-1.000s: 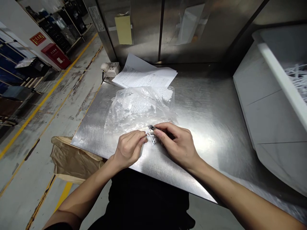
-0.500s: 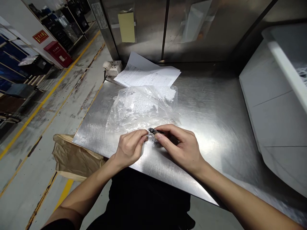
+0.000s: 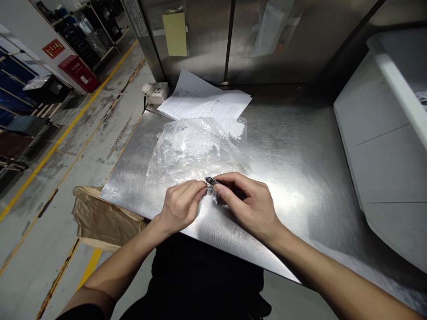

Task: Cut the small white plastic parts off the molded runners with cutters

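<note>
My right hand [image 3: 251,202] is closed around a small dark, shiny nail clipper [image 3: 212,181], its jaws pointing left. My left hand [image 3: 183,203] pinches a small white plastic piece [image 3: 208,185] right at the clipper's jaws. More small white bits [image 3: 214,198] show just below, between the two hands; their exact shape is too small to make out. Just beyond my fingers lies a clear plastic bag [image 3: 196,146] with many tiny white pieces in it. Both hands are over the front part of the metal table [image 3: 283,160].
Printed papers [image 3: 207,100] lie behind the bag, beside a white power socket [image 3: 156,92]. A large grey-white bin [image 3: 376,133] stands on the right. An open brown paper bag [image 3: 106,218] sits below the table's left edge. A metal wall [image 3: 273,66] closes off the back.
The clipper's jaws have shifted slightly left against the white piece, and more of the white bits below shows. The left hand has hardly moved. The view has tilted a little.
</note>
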A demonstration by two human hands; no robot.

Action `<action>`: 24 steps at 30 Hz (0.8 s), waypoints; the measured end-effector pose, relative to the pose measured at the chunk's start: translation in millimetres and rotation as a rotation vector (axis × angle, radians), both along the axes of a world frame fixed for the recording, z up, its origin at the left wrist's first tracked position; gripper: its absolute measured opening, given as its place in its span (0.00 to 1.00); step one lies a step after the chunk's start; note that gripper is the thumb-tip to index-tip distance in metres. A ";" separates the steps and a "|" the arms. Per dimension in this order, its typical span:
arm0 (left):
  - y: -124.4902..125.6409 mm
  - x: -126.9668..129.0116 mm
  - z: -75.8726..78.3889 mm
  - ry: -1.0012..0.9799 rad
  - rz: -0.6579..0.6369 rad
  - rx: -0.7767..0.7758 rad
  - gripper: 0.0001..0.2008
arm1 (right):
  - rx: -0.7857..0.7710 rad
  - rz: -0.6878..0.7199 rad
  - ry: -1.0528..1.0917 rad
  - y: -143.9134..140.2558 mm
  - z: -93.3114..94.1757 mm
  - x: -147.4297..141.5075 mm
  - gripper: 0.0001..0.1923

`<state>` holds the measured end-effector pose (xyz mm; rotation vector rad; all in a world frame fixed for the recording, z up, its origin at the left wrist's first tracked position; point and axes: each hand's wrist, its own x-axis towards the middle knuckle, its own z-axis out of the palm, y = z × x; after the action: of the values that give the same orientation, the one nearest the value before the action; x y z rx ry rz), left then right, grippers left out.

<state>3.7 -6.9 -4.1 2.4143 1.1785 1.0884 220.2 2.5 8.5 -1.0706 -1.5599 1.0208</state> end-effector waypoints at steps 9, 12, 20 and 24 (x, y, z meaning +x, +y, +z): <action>0.8 2.8 -0.2 0.014 0.012 0.036 0.08 | -0.062 -0.024 0.047 -0.3 -1.2 -4.1 0.07; 0.8 2.9 0.9 0.004 0.015 0.019 0.07 | -0.102 -0.029 0.038 0.8 -3.4 -4.6 0.09; -0.2 -0.8 2.0 -0.084 0.096 -0.056 0.07 | -0.147 -0.029 0.050 9.3 0.0 7.7 0.09; -0.8 -4.1 2.2 -0.212 0.157 -0.165 0.09 | -0.122 0.025 0.017 13.2 1.5 14.4 0.09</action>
<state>-0.5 -7.7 -2.0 2.0555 1.3444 1.2066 234.6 15.7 10.0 -1.1248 -1.5167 1.1521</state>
